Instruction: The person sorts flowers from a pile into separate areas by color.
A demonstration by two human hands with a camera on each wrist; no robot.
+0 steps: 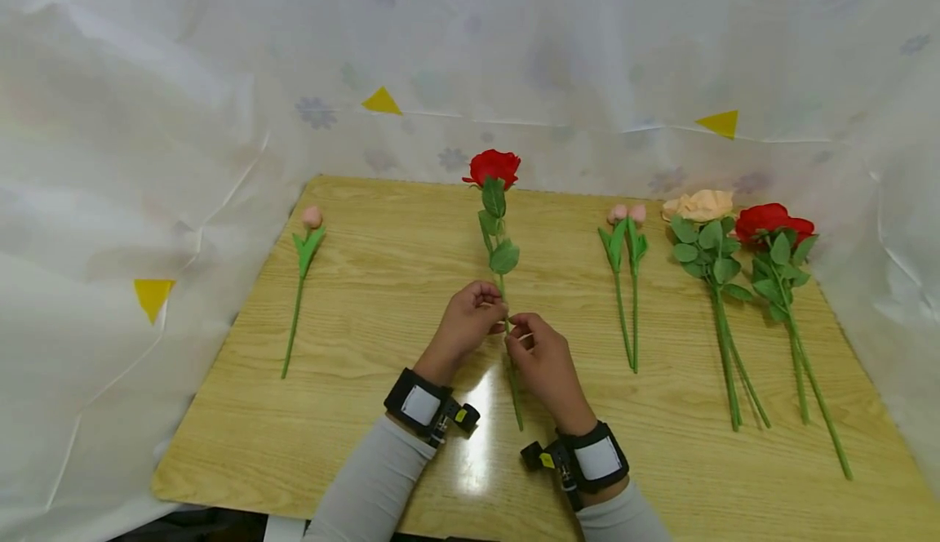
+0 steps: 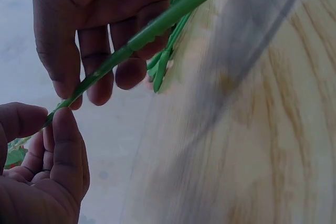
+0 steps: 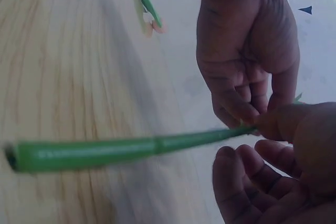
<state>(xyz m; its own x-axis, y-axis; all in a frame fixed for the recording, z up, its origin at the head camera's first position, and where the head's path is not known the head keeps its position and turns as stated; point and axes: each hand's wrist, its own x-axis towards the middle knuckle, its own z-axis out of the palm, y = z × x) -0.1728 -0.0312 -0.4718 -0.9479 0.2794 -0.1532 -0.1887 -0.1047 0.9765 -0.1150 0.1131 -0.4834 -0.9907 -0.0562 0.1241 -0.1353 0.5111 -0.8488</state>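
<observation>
A single red rose (image 1: 494, 168) is held over the middle of the table, its bloom toward the back and its leaves below the bloom. My left hand (image 1: 466, 322) pinches its green stem between thumb and index finger. Just below that, my right hand (image 1: 539, 354) pinches the same stem, the fingertips of both hands close together. In the left wrist view, the stem (image 2: 157, 27) slants up past the right hand's fingers. The right wrist view shows the stem's lower end (image 3: 89, 153) jutting out toward the left.
One pink tulip (image 1: 312, 217) lies on the wooden table (image 1: 382, 281) at left. Two pink tulips (image 1: 624, 236) lie right of the hands. Farther right are peach roses (image 1: 698, 205) and red roses (image 1: 767, 222) with long stems. A pale curtain (image 1: 514, 52) surrounds the table.
</observation>
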